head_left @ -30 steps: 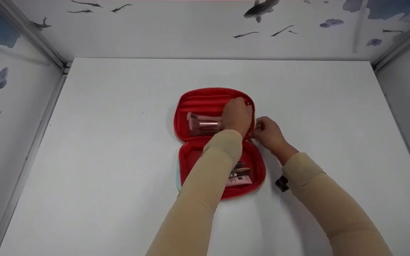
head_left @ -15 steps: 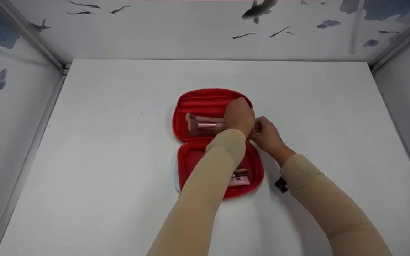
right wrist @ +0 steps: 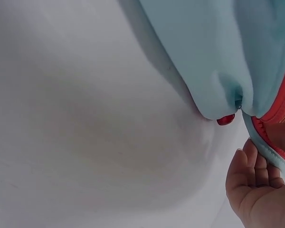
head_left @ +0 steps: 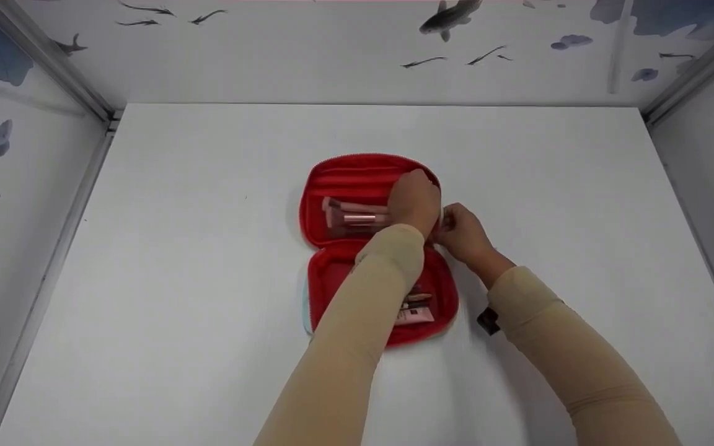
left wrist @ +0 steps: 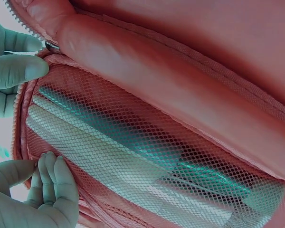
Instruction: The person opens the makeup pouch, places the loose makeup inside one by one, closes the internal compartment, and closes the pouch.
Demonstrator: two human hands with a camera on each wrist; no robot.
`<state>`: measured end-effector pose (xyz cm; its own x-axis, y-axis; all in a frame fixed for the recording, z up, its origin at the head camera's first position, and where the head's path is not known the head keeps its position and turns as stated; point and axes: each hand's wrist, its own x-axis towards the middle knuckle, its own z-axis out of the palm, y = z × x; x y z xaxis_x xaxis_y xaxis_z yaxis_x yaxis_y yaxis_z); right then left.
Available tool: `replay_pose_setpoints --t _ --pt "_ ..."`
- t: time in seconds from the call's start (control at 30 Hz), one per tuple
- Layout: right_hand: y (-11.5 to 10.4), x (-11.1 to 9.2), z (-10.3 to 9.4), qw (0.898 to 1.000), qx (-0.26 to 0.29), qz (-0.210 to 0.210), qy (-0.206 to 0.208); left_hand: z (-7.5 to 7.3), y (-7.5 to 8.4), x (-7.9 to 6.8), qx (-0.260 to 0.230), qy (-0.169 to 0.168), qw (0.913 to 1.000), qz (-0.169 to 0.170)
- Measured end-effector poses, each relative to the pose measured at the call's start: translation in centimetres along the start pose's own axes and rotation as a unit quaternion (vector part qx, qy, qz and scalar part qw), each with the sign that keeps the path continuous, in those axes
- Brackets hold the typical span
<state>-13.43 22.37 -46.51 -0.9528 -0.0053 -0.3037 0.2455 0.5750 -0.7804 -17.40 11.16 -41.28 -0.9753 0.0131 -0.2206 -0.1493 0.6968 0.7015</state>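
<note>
A cosmetic bag (head_left: 357,244), red inside and light blue outside, lies unfolded on the table. Makeup brushes (head_left: 357,218) show through the mesh pocket (left wrist: 114,137) of its far half. At that pocket's end my left hand (head_left: 414,201) pinches the edge, thumb against fingertips (left wrist: 59,173); the exact bit between them is hidden. My right hand (head_left: 465,235) grips the bag's right rim close to the fold, fingers on the blue outer side (right wrist: 204,57). In the near half lie a pale pink tube (head_left: 414,316) and several thin sticks (head_left: 418,298), partly behind my left sleeve.
The white table (head_left: 177,279) is bounded by a back wall (head_left: 332,56) and side walls with fish and leaf prints. A small black object (head_left: 489,321) shows at the right sleeve's cuff. A red zipper pull (right wrist: 225,119) hangs at the bag's outer fold.
The left hand shifted slightly right, then a little back left, staying over the far half. The right hand keeps its place at the rim. The brushes stay in the pocket.
</note>
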Motion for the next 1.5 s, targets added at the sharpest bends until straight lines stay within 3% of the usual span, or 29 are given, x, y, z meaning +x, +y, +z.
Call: replay_pose_setpoints --t 0.2,0.53,0.67,0.83,1.0,1.5 --pt "0.1 0.2 0.2 0.999 0.030 0.010 0.000 0.2 0.1 0.2 0.031 0.021 0.9993 -0.005" --pt "0.2 0.2 0.3 0.998 0.047 0.044 0.002 0.0 -0.4 -0.2 0.011 0.014 0.9998 -0.001" --pt "0.2 0.2 0.4 0.997 0.052 0.049 -0.004 -0.5 -0.9 -0.1 0.008 0.009 0.9997 -0.023" --pt "0.3 0.3 0.4 0.998 0.049 0.049 -0.005 -1.2 -1.6 0.4 0.055 0.012 0.9978 -0.036" --pt "0.4 0.3 0.5 0.998 0.049 0.045 -0.006 -1.8 -2.0 0.6 0.071 0.018 0.9966 -0.038" --pt "0.5 0.1 0.3 0.999 0.040 0.035 -0.005 -3.1 -1.8 0.9 0.155 0.018 0.9856 -0.065"
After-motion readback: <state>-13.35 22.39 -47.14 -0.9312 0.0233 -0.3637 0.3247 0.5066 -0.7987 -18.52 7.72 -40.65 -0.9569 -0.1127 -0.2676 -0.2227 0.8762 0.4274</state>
